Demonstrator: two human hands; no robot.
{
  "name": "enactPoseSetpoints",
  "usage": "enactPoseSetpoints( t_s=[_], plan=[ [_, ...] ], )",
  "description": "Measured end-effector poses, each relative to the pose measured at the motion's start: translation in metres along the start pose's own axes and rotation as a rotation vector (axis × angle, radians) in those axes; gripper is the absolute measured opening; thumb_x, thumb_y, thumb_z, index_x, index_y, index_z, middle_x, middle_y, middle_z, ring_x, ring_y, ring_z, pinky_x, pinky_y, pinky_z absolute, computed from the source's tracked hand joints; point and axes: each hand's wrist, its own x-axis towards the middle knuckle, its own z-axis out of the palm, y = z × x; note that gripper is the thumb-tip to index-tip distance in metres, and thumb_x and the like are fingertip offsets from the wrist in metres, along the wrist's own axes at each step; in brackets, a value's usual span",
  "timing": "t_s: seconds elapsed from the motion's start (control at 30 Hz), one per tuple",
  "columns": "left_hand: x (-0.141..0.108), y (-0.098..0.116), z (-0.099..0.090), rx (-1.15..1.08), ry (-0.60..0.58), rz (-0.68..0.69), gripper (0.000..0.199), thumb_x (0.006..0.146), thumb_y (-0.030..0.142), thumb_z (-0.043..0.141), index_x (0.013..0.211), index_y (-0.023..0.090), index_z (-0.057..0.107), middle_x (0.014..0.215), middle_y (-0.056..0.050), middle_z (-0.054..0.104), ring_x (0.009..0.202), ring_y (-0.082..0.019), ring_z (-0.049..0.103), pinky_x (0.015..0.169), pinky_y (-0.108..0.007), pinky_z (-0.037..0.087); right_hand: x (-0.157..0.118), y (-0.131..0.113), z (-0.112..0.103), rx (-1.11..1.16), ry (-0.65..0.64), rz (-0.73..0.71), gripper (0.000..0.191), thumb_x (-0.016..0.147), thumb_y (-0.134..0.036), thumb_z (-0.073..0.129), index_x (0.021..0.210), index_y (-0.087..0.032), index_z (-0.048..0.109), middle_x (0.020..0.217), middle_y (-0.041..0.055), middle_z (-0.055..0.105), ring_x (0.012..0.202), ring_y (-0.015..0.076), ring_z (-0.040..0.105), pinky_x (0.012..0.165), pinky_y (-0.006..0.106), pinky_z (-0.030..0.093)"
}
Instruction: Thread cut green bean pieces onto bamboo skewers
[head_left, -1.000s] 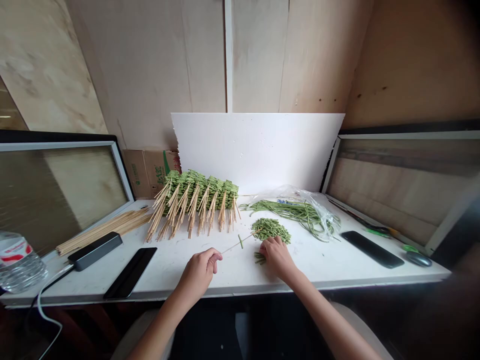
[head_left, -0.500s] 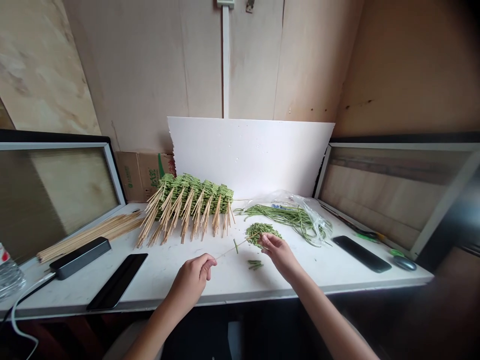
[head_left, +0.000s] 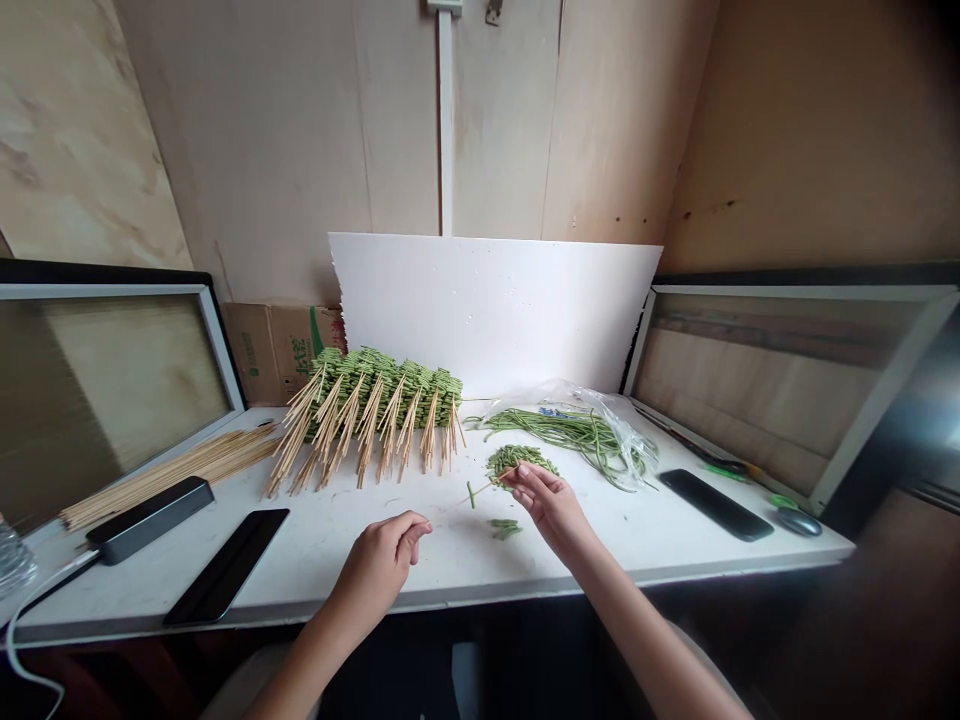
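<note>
My left hand point(head_left: 386, 560) is closed in a pinch at the near end of a thin bamboo skewer point(head_left: 489, 486); the stick is faint close to these fingers. Higher and to the right, the fingertips of my right hand point(head_left: 546, 500) close on the skewer's other end. One short piece of green bean point(head_left: 471, 495) sits crosswise on the stick between the hands. Behind my right fingers lies a heap of cut bean pieces point(head_left: 517, 458). A few more cut pieces point(head_left: 505, 528) lie on the white table point(head_left: 465, 575) below the skewer.
Stacked skewered beans point(head_left: 390, 385) stand at back left, sticks pointing toward me. Loose skewers point(head_left: 180, 470), a black box point(head_left: 150, 518) and a dark phone point(head_left: 229, 565) lie left. Long beans point(head_left: 555, 428) in a plastic bag, another phone point(head_left: 715, 505) and a mouse point(head_left: 798, 521) are right.
My right hand has shifted slightly left and down along the skewer. My left hand is nearly unmoved. The whole view has slid a little to the left.
</note>
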Motion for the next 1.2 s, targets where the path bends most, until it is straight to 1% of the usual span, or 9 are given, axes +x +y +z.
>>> enactPoseSetpoints(
  t_s=[0.13, 0.33, 0.53, 0.67, 0.87, 0.97, 1.03, 1.1, 1.2],
  plan=[
    [-0.001, -0.001, 0.0, 0.012, -0.006, -0.001, 0.037, 0.104, 0.04, 0.04, 0.093, 0.02, 0.07, 0.066, 0.0, 0.062, 0.061, -0.018, 0.06, 0.067, -0.027, 0.044, 0.001, 0.002, -0.001, -0.004, 0.017, -0.003, 0.037, 0.07, -0.047, 0.091, 0.095, -0.022, 0.078, 0.098, 0.0083, 0.08, 0.103, 0.0287, 0.073, 0.08, 0.037, 0.058],
    [-0.001, -0.002, -0.001, 0.06, 0.003, 0.017, 0.036, 0.103, 0.036, 0.04, 0.092, 0.021, 0.071, 0.064, 0.001, 0.061, 0.06, -0.017, 0.06, 0.066, -0.027, 0.042, 0.002, 0.002, -0.005, -0.103, 0.006, -0.031, 0.036, 0.075, -0.048, 0.087, 0.097, -0.02, 0.078, 0.102, 0.0111, 0.079, 0.108, 0.0309, 0.07, 0.074, 0.034, 0.057],
    [-0.002, -0.002, -0.003, 0.16, 0.041, 0.051, 0.034, 0.103, 0.033, 0.041, 0.087, 0.022, 0.069, 0.063, 0.001, 0.059, 0.059, -0.017, 0.057, 0.064, -0.026, 0.04, -0.002, -0.006, -0.004, -0.27, -0.019, -0.123, 0.034, 0.078, -0.047, 0.084, 0.097, -0.02, 0.08, 0.099, 0.0117, 0.08, 0.1, 0.0295, 0.072, 0.074, 0.035, 0.057],
    [-0.003, -0.001, -0.002, 0.197, 0.055, 0.078, 0.034, 0.103, 0.031, 0.041, 0.085, 0.022, 0.068, 0.063, 0.001, 0.06, 0.059, -0.016, 0.057, 0.062, -0.025, 0.039, -0.005, -0.009, -0.001, -0.323, -0.041, -0.139, 0.031, 0.08, -0.048, 0.083, 0.095, -0.02, 0.081, 0.099, 0.0106, 0.08, 0.097, 0.0279, 0.072, 0.075, 0.035, 0.058],
    [-0.002, -0.002, -0.002, 0.119, 0.05, 0.088, 0.034, 0.105, 0.035, 0.04, 0.094, 0.021, 0.069, 0.065, 0.001, 0.061, 0.059, -0.016, 0.059, 0.064, -0.025, 0.043, -0.002, -0.004, 0.001, -0.168, -0.012, -0.069, 0.034, 0.075, -0.046, 0.087, 0.098, -0.021, 0.08, 0.098, 0.0108, 0.079, 0.1, 0.0286, 0.072, 0.072, 0.033, 0.057],
    [0.0, -0.005, -0.001, 0.043, 0.086, 0.094, 0.029, 0.105, 0.037, 0.042, 0.104, 0.021, 0.067, 0.068, 0.001, 0.064, 0.062, -0.016, 0.062, 0.067, -0.025, 0.046, -0.001, -0.003, 0.001, -0.117, 0.019, -0.06, 0.035, 0.074, -0.047, 0.088, 0.096, -0.021, 0.08, 0.096, 0.0109, 0.079, 0.101, 0.0288, 0.071, 0.068, 0.031, 0.056],
    [0.0, -0.006, 0.0, 0.011, 0.119, 0.111, 0.025, 0.104, 0.037, 0.046, 0.102, 0.021, 0.066, 0.071, 0.001, 0.065, 0.065, -0.015, 0.063, 0.067, -0.024, 0.047, -0.002, -0.005, 0.002, -0.135, 0.029, -0.077, 0.034, 0.075, -0.048, 0.087, 0.094, -0.021, 0.08, 0.096, 0.0108, 0.078, 0.1, 0.028, 0.07, 0.067, 0.03, 0.055],
    [0.0, -0.007, 0.001, 0.003, 0.141, 0.138, 0.025, 0.104, 0.037, 0.048, 0.097, 0.021, 0.065, 0.072, 0.001, 0.065, 0.065, -0.015, 0.063, 0.067, -0.023, 0.047, -0.003, -0.007, 0.003, -0.17, 0.044, -0.103, 0.033, 0.076, -0.05, 0.086, 0.092, -0.021, 0.08, 0.094, 0.0099, 0.077, 0.095, 0.0261, 0.069, 0.065, 0.03, 0.053],
    [-0.002, -0.008, 0.003, 0.022, 0.155, 0.16, 0.025, 0.104, 0.035, 0.047, 0.094, 0.021, 0.066, 0.07, 0.001, 0.064, 0.063, -0.014, 0.062, 0.066, -0.023, 0.047, -0.005, -0.01, 0.005, -0.235, 0.052, -0.146, 0.032, 0.077, -0.051, 0.085, 0.089, -0.022, 0.08, 0.092, 0.0075, 0.077, 0.076, 0.0196, 0.065, 0.063, 0.03, 0.051]
  ],
)
